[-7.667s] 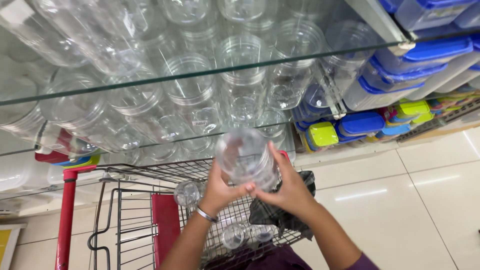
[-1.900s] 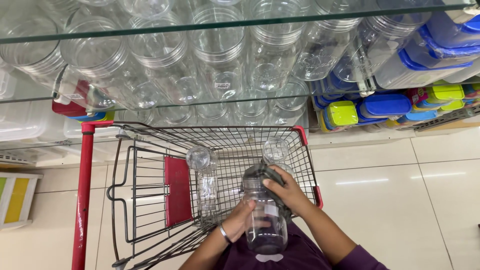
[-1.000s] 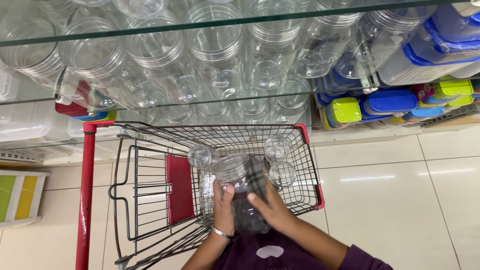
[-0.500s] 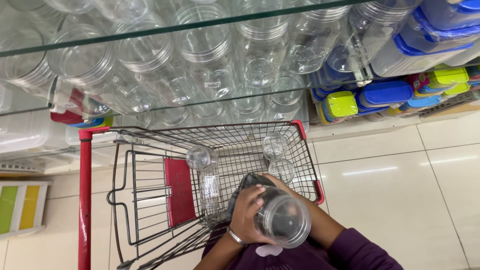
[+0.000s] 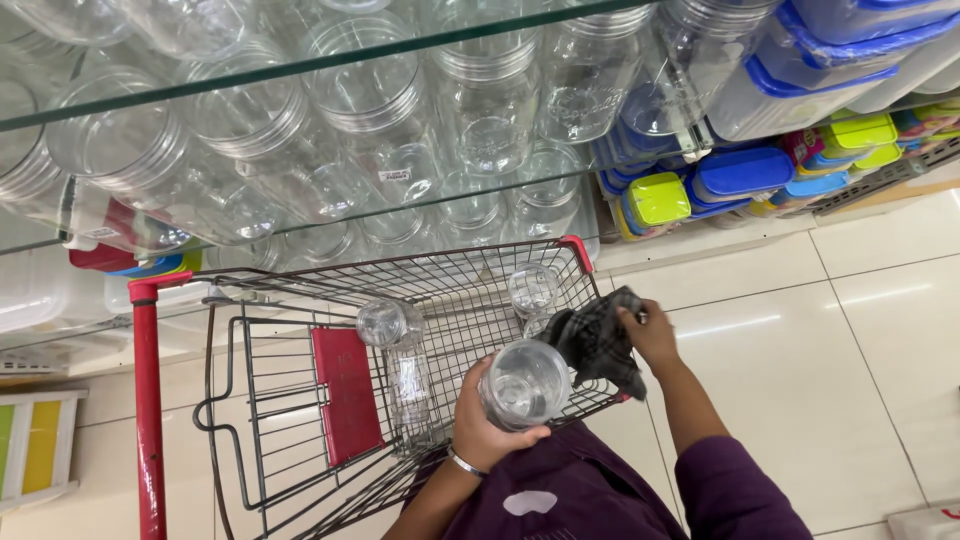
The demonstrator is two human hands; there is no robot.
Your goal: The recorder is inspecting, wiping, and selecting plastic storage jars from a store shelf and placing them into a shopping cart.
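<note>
Gripping a clear glass jar [image 5: 525,383] from below, your left hand [image 5: 483,432] wraps its fingers closed around the body and tilts the mouth up toward you, right over the near edge of the shopping cart [image 5: 300,400]. Your right hand [image 5: 650,333] sits just to the right of the cart's rim, fingers pinched shut on a dark checked cloth [image 5: 600,345] that hangs bunched between the hand and the jar. Jar and cloth are close but not touching as far as you can see.

By the look of it, you are at the wiping step: one jar is held ready and the cloth is about to meet it. The next move calls for bringing the cloth onto the glass while your left hand keeps a firm hold, since smooth glass slips easily.

Inside the cart, a second jar [image 5: 400,370] lies near the middle beside the red seat flap [image 5: 345,395], and a third jar [image 5: 533,292] stands toward the far right corner. Beyond the cart, glass shelves [image 5: 300,65] carry rows of matching jars [image 5: 480,110], and to the right of those sit stacked plastic boxes with blue and green lids [image 5: 740,170].
</note>
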